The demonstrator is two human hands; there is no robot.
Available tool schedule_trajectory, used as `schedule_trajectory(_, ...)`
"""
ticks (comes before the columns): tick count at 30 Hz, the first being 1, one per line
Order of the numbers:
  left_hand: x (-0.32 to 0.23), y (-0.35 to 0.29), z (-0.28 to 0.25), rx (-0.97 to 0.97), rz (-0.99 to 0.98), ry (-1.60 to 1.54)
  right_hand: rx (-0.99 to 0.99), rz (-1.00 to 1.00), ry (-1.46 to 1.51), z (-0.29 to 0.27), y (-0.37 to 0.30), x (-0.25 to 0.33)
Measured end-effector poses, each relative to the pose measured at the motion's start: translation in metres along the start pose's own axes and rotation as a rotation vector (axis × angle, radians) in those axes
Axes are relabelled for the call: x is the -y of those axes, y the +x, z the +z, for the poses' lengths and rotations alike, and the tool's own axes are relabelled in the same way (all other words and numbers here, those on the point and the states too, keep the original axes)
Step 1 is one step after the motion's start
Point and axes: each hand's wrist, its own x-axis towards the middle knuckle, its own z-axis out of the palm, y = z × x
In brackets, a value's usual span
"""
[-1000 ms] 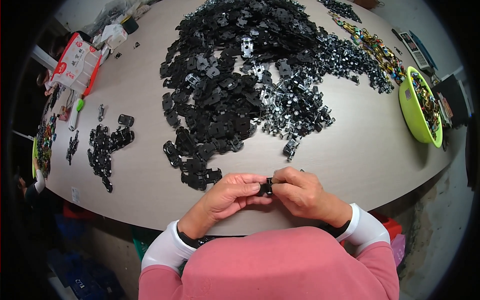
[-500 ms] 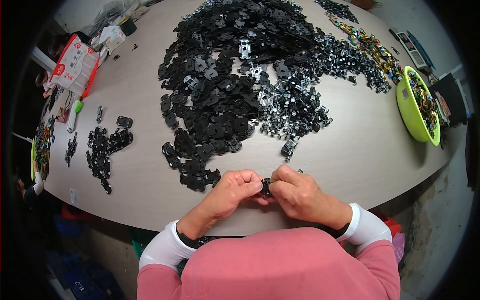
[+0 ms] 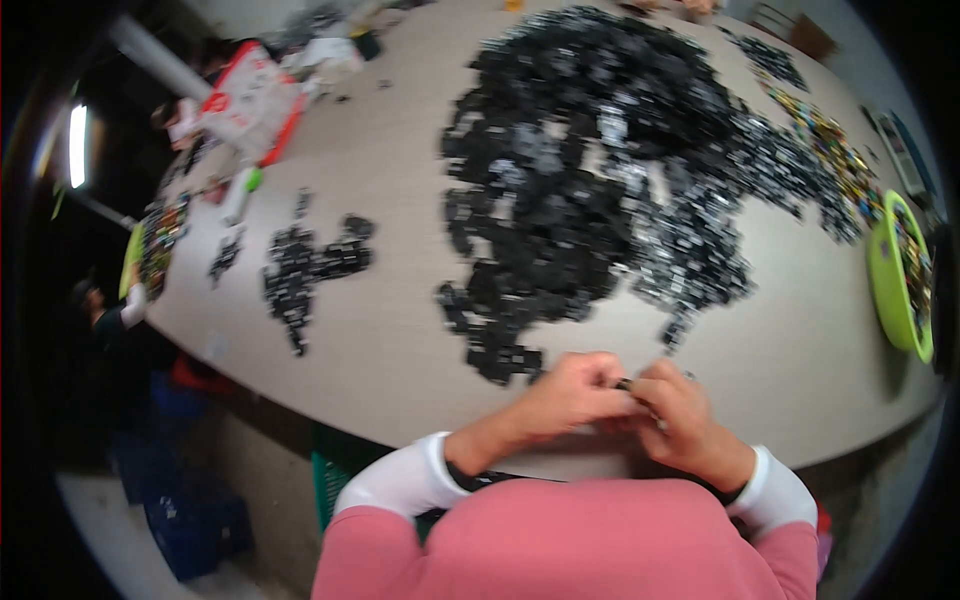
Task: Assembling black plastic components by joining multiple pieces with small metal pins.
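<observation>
Close to the table's near edge, my left hand [image 3: 568, 398] and my right hand [image 3: 688, 418] meet, fingers closed on a small black toy car chassis [image 3: 624, 384]. My fingers cover most of it, and motion blurs the rest. Beyond my left hand spreads a big heap of black plastic chassis [image 3: 535, 240]. To its right, beyond my right hand, lies a pile of silver and black wheel sets [image 3: 698, 245]. A smaller group of black chassis pieces [image 3: 290, 280] lies on the left of the table.
The pale table [image 3: 390, 330] curves around me. At the right edge stands a lime-green basin [image 3: 890, 285] of colourful pieces, with more colourful pieces [image 3: 825, 140] beyond. A red-and-white box [image 3: 250, 105] stands far left. Another person's white sleeve [image 3: 134, 305] shows at the left.
The whole view has swung left, so the table and my hands appear farther right, now blurred. Both hands stay together on the chassis, which is now more covered by fingers.
</observation>
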Motion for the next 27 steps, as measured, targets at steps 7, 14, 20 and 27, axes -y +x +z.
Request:
schedule_trajectory(7,0.002,-0.008,-0.016,-0.371,0.365,0.083,0.063,-0.061,0.047,-0.011,0.000,-0.004)
schedule_trajectory(14,-0.055,-0.084,-0.173,-1.306,0.436,0.521,-0.068,0.365,-0.219,-0.063,-0.022,-0.023)
schedule_trajectory(20,-0.035,-0.141,-0.263,-1.648,0.362,0.697,0.050,0.437,-0.233,-0.045,-0.036,-0.019)
schedule_trajectory(27,-0.018,-0.060,-0.083,-0.725,0.534,1.158,0.100,0.380,-0.403,-0.022,-0.035,-0.023)
